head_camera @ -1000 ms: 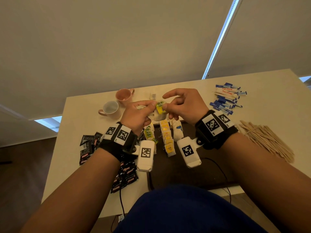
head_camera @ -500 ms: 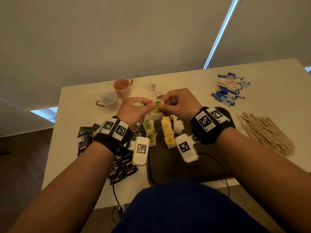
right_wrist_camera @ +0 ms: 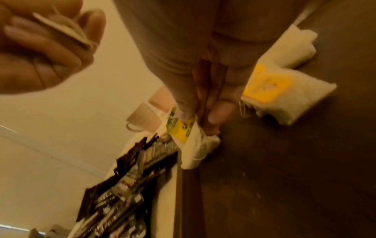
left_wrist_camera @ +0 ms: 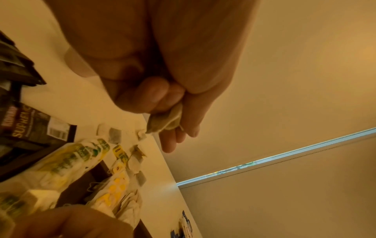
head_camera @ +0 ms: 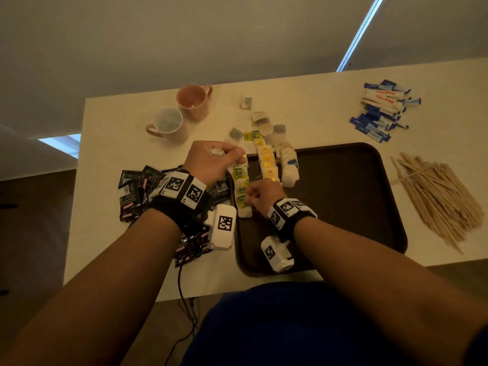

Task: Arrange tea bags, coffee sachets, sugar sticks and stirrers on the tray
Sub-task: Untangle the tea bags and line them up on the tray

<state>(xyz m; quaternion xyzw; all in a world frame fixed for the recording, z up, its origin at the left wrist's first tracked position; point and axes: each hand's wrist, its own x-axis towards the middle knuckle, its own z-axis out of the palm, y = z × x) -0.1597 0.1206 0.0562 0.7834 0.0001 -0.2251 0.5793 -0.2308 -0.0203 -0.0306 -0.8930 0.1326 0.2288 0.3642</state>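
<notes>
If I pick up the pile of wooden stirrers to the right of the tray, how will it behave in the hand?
The wooden stirrers look thin and flat, so probably light and fairly stiff. They lie fanned out on the table in a loose pile, apparently unbound, so a grip on the middle may let the outer ones slide out. Being flat, they should not roll, and may be awkward to lift singly.

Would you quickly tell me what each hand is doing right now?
Left hand: closed, gripping a tea bag above the table.
Right hand: closed, pinching a green-tagged tea bag at the tray's left edge.
</notes>
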